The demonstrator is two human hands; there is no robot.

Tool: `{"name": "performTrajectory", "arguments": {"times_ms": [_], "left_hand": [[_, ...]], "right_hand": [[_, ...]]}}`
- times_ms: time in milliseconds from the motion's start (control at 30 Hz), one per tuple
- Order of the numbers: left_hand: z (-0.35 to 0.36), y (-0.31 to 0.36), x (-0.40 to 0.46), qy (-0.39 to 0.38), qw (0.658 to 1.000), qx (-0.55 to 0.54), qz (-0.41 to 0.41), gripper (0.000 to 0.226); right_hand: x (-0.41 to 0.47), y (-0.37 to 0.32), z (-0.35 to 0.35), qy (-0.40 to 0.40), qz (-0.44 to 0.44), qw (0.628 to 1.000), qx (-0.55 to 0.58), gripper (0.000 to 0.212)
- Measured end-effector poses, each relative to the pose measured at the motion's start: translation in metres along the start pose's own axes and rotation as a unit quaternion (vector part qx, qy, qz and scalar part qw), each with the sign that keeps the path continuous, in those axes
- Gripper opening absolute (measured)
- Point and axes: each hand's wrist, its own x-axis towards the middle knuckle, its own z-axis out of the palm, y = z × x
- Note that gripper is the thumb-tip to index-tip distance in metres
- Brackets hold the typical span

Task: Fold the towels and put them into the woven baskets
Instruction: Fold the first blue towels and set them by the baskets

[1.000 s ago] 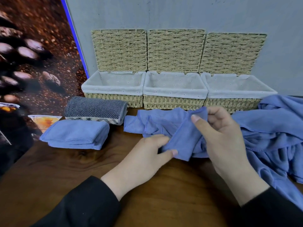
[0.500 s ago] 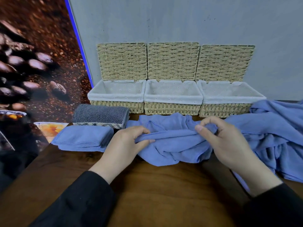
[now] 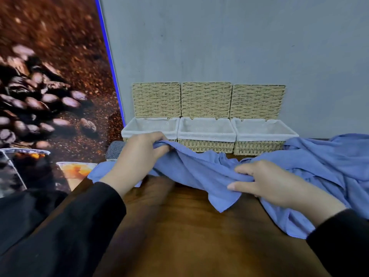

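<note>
Grey wall (image 3: 229,41), wooden table (image 3: 189,236)

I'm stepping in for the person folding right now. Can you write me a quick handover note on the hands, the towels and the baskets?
Left hand: grips one end of the blue towel.
Right hand: grips the other end, so the towel hangs stretched between the hands above the wooden table.
Done: a folded blue towel and a grey towel lie at the left, mostly hidden behind the left hand.
Left: fold this towel and the blue heap at the right. All three woven baskets stand open with nothing in them.
</note>
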Motion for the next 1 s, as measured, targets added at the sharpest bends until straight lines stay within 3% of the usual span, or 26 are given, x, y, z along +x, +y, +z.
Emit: {"name": "performTrajectory", "arguments": {"times_ms": [167, 333, 433, 533, 633, 733, 800, 867, 933, 1000], "left_hand": [[-0.029, -0.004, 0.0, -0.036, 0.996, 0.076, 0.008, 0.009], [-0.052, -0.009, 0.0, 0.015, 0.999, -0.011, -0.046, 0.019], [-0.054, -0.007, 0.001, 0.039, 0.969, -0.22, -0.108, 0.023], [-0.053, -0.008, -0.001, -0.038, 0.914, -0.373, -0.158, 0.03], [-0.047, -0.013, -0.01, -0.206, 0.924, -0.254, -0.198, 0.028], [-0.028, -0.026, -0.018, -0.316, 0.895, -0.176, -0.262, 0.035], [-0.008, -0.033, -0.011, -0.284, 0.88, -0.203, -0.323, 0.036], [0.005, -0.032, 0.013, -0.188, 0.866, -0.303, -0.35, 0.036], [0.002, -0.019, 0.049, -0.051, 0.881, -0.382, -0.274, 0.033], [-0.021, 0.014, 0.077, 0.081, 0.903, -0.396, -0.149, 0.023]], "right_hand": [[-0.005, 0.007, -0.031, 0.195, 0.007, 0.98, 0.044, 0.033], [-0.021, -0.002, -0.056, 0.273, 0.047, 0.94, 0.2, 0.019], [-0.027, -0.009, -0.061, 0.204, 0.034, 0.922, 0.328, 0.016], [-0.039, -0.012, -0.065, 0.066, 0.04, 0.935, 0.345, 0.019], [-0.041, 0.001, -0.058, -0.029, 0.09, 0.956, 0.277, 0.027], [-0.032, 0.015, -0.039, -0.086, 0.141, 0.959, 0.232, 0.035], [-0.021, 0.014, -0.027, -0.065, 0.177, 0.931, 0.313, 0.032], [0.0, 0.013, -0.028, 0.022, 0.188, 0.906, 0.378, 0.03], [0.025, 0.01, -0.045, 0.173, 0.115, 0.931, 0.299, 0.031], [0.043, 0.001, -0.074, 0.333, 0.022, 0.919, 0.21, 0.024]]}}
